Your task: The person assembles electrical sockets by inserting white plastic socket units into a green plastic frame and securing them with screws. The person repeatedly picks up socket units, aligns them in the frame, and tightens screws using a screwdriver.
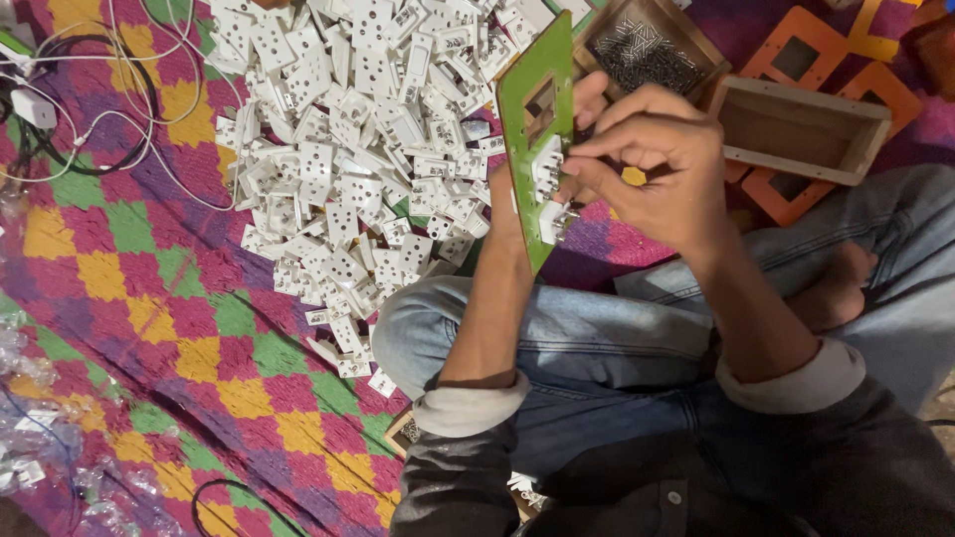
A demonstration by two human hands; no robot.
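Hands at work on a green panel (538, 94), a flat, stiff plastic plate with a rectangular cut-out, held on edge above the person's lap, over the patterned mat (149, 298). Left hand (587, 104) lies mostly hidden behind the panel; its fingers show past the panel's far edge, apparently clasping it, though the exact grip cannot be told. Right hand (652, 164) has its fingertips pressed together in a pinch at a white socket module (548, 169) seated on the panel's face; a second white module (550, 221) sits just below it. Judged from appearance, the panel is light and rigid, best gripped by its long edges, clear of the cut-out. The modules look small, hard and smooth, likely to slip, so a fingertip pinch on their sides suits them. A heap of white socket parts (368, 129) covers the mat's far edge, with a tray of screws (647, 50) and an empty wooden box (801, 129) near the far right corner.
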